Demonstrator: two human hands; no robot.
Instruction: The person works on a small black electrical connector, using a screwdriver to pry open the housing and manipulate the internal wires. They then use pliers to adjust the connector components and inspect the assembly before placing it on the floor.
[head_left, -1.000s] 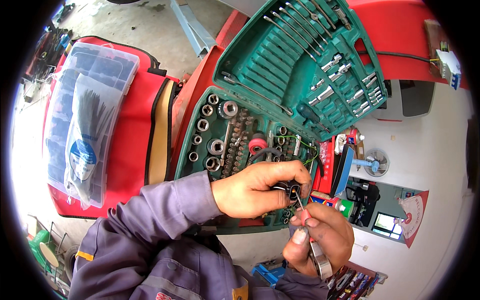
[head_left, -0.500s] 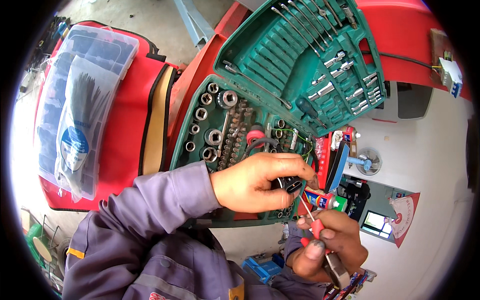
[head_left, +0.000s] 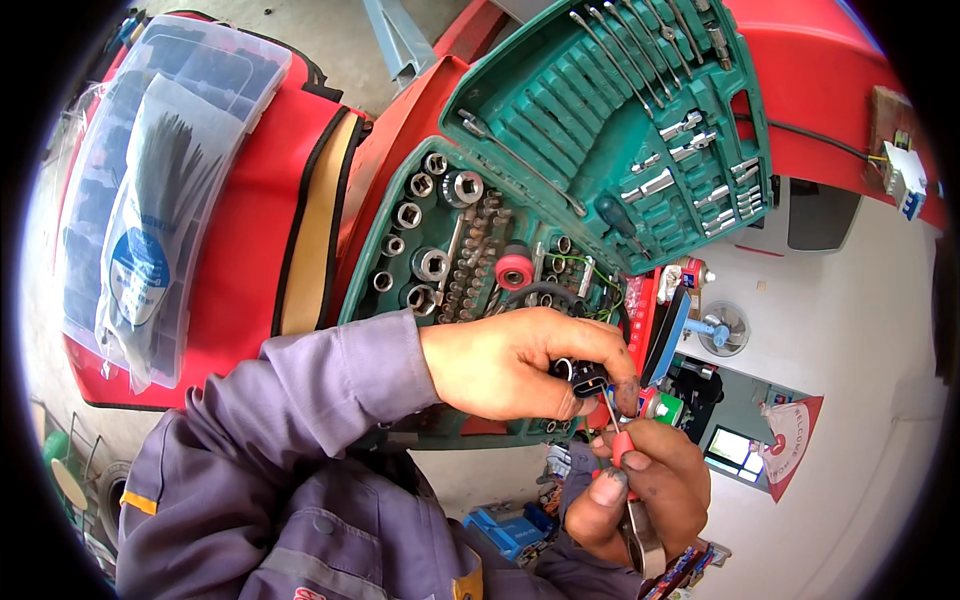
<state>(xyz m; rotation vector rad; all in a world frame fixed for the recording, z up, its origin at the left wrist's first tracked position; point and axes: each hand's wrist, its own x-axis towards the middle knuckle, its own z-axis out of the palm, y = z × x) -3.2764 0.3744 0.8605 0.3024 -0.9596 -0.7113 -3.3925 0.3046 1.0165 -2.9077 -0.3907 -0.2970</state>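
Observation:
My left hand [head_left: 505, 365] is closed around a small black electrical connector [head_left: 589, 381], its open end facing right. A black-sleeved cable [head_left: 545, 292] with green wires [head_left: 600, 270] lies just beyond that hand. My right hand [head_left: 650, 480] grips a thin pick-like tool with a red handle [head_left: 622, 444], and its slim metal shaft [head_left: 610, 408] points up at the connector's open end. Whether the tip is inside or only touching, I cannot tell. A metal piece [head_left: 642, 540] also sticks out below my right fingers; its kind is unclear.
Under my left hand lies an open green socket set case [head_left: 520, 150] with sockets, bits and wrenches. A red ratchet end [head_left: 514, 268] sits in it. To the left, a clear organizer box [head_left: 215, 70] and a bag of cable ties [head_left: 150, 240] rest on a red cover [head_left: 255, 220].
My right hand has moved up and left, bringing the tool closer to the connector, with less of its shaft showing. My left hand keeps its hold. The whole view has shifted slightly.

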